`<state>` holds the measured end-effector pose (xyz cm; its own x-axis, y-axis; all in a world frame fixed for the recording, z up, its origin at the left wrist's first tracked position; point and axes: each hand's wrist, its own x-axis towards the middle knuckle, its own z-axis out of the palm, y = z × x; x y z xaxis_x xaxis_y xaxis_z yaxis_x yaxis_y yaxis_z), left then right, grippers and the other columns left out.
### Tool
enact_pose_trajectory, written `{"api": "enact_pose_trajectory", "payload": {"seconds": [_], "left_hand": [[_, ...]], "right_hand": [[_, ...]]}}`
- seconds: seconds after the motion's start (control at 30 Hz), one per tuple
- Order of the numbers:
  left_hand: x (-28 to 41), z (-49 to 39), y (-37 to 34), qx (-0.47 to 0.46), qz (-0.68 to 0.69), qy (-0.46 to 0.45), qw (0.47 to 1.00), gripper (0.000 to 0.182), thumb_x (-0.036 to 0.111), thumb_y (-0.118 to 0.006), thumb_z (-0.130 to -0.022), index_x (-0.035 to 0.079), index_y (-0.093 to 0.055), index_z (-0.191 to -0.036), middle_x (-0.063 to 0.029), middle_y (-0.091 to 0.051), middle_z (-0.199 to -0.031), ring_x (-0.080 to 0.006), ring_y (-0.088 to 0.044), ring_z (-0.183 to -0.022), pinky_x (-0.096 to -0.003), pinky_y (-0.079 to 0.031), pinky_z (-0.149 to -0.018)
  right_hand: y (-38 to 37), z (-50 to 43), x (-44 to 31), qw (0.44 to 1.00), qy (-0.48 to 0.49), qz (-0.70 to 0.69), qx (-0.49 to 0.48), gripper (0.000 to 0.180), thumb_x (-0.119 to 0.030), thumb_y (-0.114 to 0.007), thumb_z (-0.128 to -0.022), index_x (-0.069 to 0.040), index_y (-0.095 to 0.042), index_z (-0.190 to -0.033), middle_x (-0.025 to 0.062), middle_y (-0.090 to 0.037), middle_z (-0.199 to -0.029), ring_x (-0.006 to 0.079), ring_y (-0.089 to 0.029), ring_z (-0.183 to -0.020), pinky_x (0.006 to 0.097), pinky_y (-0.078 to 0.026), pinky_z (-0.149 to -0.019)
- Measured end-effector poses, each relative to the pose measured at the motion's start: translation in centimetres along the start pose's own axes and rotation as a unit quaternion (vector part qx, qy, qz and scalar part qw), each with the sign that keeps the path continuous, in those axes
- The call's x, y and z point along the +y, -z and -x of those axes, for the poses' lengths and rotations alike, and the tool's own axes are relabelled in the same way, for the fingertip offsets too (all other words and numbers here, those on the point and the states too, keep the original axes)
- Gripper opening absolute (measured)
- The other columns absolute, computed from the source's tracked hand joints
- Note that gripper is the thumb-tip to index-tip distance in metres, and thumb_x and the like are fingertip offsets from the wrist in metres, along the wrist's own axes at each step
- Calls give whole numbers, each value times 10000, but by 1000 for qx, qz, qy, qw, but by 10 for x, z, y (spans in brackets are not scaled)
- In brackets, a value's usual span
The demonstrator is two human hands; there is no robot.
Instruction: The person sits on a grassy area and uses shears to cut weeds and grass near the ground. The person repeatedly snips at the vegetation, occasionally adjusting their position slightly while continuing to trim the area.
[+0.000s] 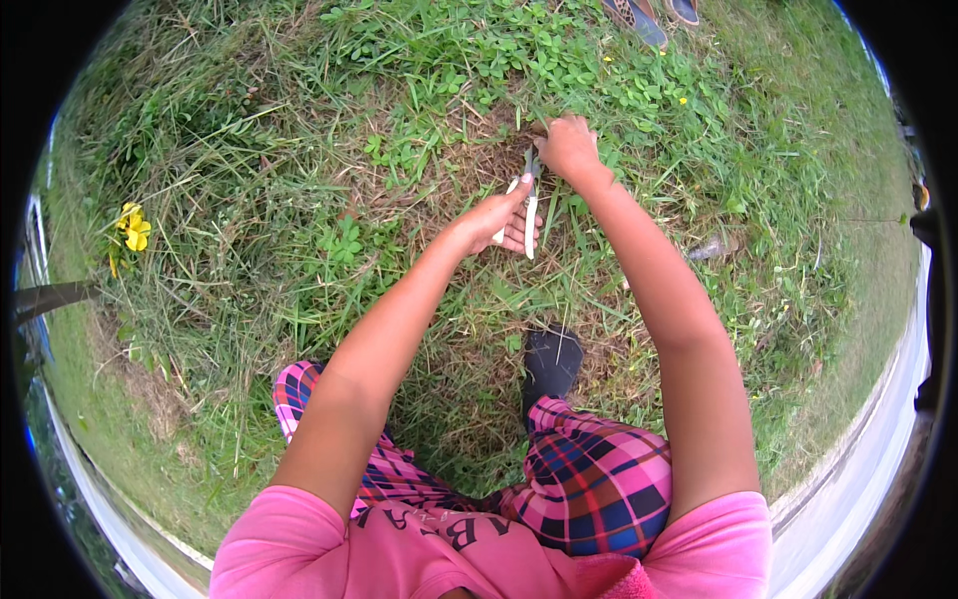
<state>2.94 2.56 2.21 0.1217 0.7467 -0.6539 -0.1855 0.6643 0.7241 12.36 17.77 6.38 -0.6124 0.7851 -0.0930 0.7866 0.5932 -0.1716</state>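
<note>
My left hand (498, 219) holds a pair of garden shears with white handles (531, 228) and grey metal blades (531, 161). The handles stand apart in the palm, and the blades point away from me, low over the ground. Just beyond the blade tips, my right hand (570, 146) is bent down with curled fingers at a tuft of grass (542, 129). Its fingertips are partly hidden and slightly blurred. Brown dry grass (479, 161) and short cut stems lie around the blades.
Low green leafy plants (486, 56) grow beyond my hands. Yellow flowers (135, 228) stand at the left. A clear plastic bottle (715, 247) lies in grass at the right. My dark shoe (552, 358) is close in front. A pair of sandals (640, 21) is at the far edge.
</note>
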Motion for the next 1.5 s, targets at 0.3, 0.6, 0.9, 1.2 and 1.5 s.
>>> {"api": "enact_pose_trajectory", "payload": {"seconds": [0.3, 0.6, 0.9, 1.2, 1.5], "left_hand": [[29, -42, 4, 61, -87, 16, 994, 911, 784, -361, -823, -75, -574, -1037, -182, -650, -892, -284, -681, -780, -401, -581, -713], [31, -57, 8, 170, -167, -20, 971, 661, 626, -501, -874, -20, -618, -801, -100, -639, -674, -204, -642, -536, -335, -551, -479], [30, -55, 11, 179, -182, 1, 967, 727, 694, -469, -849, -14, -626, -789, -83, -637, -672, -203, -640, -540, -345, -563, -534], [37, -67, 7, 192, -210, -1, 959, 697, 687, -474, -851, 21, -639, -731, -72, -626, -616, -187, -644, -564, -327, -542, -547], [14, -22, -14, 215, -418, 21, 882, 864, 774, -341, -835, -16, -677, -930, -209, -674, -888, -353, -654, -880, -440, -490, -825]], "right_hand": [[-31, -35, 36, 998, -47, -11, 47, 284, -270, -615, -807, -80, -697, -1002, 129, -595, -1174, 286, -513, -1165, 546, -373, -1008], [-34, -48, 48, 993, -87, -74, 2, 292, -393, -700, -718, -223, -728, -954, 76, -655, -1100, 300, -571, -1098, 592, -402, -945], [-43, -43, 51, 980, -111, -163, 39, 177, -276, -620, -712, -215, -738, -829, 118, -677, -999, 323, -601, -1034, 578, -391, -978], [-46, -43, 47, 989, -83, -118, 43, 276, -357, -706, -721, -155, -712, -908, 106, -684, -943, 319, -622, -962, 494, -452, -888], [-1, -18, 74, 966, -125, -227, 4, 254, -270, -677, -789, -103, -708, -978, 151, -684, -991, 281, -647, -938, 352, -493, -831]]}}
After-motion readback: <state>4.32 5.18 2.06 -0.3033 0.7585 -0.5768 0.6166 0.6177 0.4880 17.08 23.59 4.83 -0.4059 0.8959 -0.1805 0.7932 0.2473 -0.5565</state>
